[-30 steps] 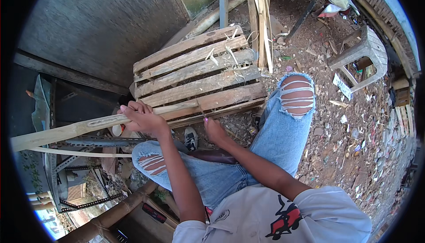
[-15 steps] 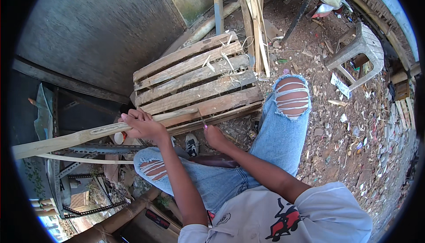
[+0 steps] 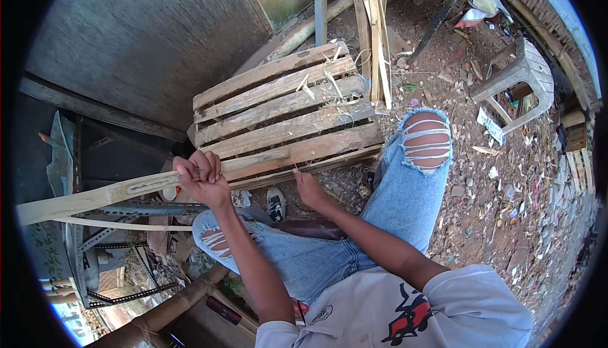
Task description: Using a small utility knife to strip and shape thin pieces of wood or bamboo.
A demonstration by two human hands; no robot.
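Gripping one pole (image 3: pixel 136 187) in left hand (image 3: pixel 206 179), at near left corner of pallet (image 3: pixel 304 120); fingers bent and closed on it. Grooved part of pole just left of those fingers, long end running out left of pallet, short end to their right, stopping over pallet's near slats. Holding one knife (image 3: pixel 294 160) in right hand (image 3: pixel 310 191), off pallet's near edge; fingers folded into a fist, handle mostly hidden by them. Blade poking past the fingers toward pallet, right beside pole's end; can't tell if touching.

Counts: hands, two; pole, one; knife, one; pallet, one, with five broad slats plus one narrower board along near edge. Several shavings (image 3: pixel 333 86) on pallet's far right part, too tangled to count. One thin strip (image 3: pixel 123 224) left of pallet. One shoe (image 3: pixel 275 203) clearly visible just off pallet's near edge. One stool (image 3: pixel 537 69) right of pallet, well apart. Several upright planks (image 3: pixel 377 44) at pallet's far right corner, overlapping, count unclear.
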